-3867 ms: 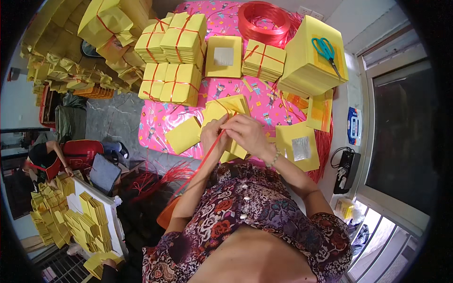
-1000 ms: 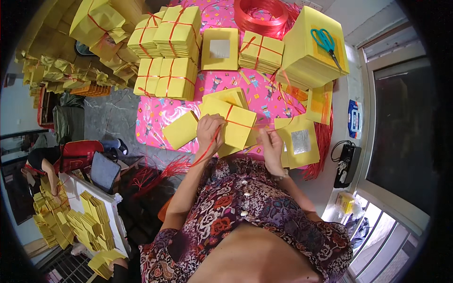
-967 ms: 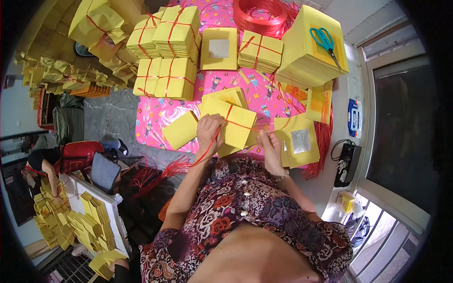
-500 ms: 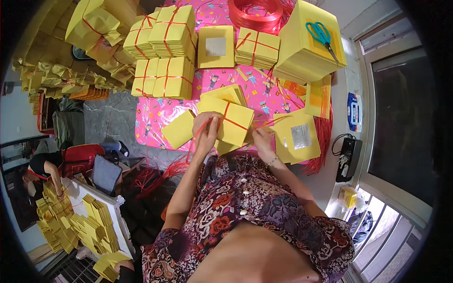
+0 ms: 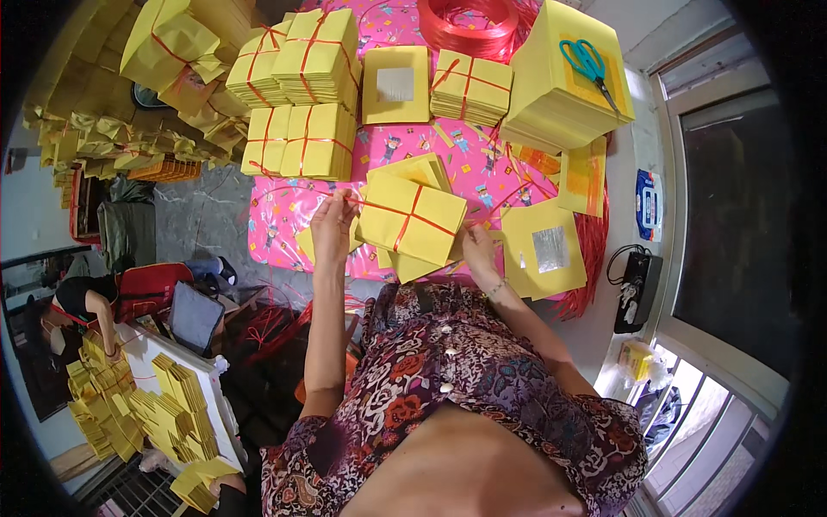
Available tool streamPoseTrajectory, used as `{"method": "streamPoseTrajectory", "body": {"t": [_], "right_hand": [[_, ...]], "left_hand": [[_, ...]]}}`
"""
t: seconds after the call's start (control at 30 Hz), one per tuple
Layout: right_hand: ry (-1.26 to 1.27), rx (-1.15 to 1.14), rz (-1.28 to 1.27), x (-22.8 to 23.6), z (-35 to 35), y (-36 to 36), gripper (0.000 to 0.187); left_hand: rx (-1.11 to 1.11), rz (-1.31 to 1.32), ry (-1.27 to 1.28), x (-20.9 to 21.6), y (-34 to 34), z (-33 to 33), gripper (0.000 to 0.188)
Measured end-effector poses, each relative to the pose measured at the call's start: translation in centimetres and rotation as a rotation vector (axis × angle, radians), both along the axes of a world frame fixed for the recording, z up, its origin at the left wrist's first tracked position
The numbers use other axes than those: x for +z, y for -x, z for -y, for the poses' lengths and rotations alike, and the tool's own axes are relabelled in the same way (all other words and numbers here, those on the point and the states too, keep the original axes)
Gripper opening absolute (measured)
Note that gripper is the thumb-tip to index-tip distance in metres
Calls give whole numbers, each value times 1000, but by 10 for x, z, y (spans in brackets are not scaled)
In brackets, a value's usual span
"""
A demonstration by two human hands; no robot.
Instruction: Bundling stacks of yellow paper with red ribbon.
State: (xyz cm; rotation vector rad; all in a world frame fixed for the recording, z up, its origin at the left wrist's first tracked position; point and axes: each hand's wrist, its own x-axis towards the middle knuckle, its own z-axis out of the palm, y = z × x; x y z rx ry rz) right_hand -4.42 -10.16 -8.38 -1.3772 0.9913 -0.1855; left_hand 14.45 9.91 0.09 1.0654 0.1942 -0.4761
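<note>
In front of me lies a bundle of yellow paper sheets or envelopes, tilted, with red plastic ribbon crossed over its top. My left hand is beside the bundle's left edge. Its fingertips pinch an end of the ribbon, which stretches across from the bundle. At the right edge, where the ribbon passes over, my right hand has its fingers bent together against the side; what they hold is hidden. More yellow pieces lie beneath the bundle, and another yellow stack shows behind it.
Tied yellow bundles stand at the back left of the pink patterned table cover. A red ribbon coil and a tall yellow stack with teal scissors are behind. At left, a person works over yellow pieces.
My left hand has moved left off the bundle's top, drawing the ribbon end out with it. My right hand has barely moved at the right edge.
</note>
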Motion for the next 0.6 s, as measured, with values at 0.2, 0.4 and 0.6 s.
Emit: {"method": "streamPoseTrajectory", "body": {"t": [0.2, 0.4, 0.6], "right_hand": [[-152, 14, 1, 6, 5, -3, 19], [-351, -56, 39, 0, 8, -1, 15], [-314, -122, 100, 37, 3, -6, 13]], "left_hand": [[-83, -141, -190, -42, -19, -12, 17], [-272, -169, -413, -52, -21, 8, 16], [-369, -150, -377, -55, -28, -3, 13]]}}
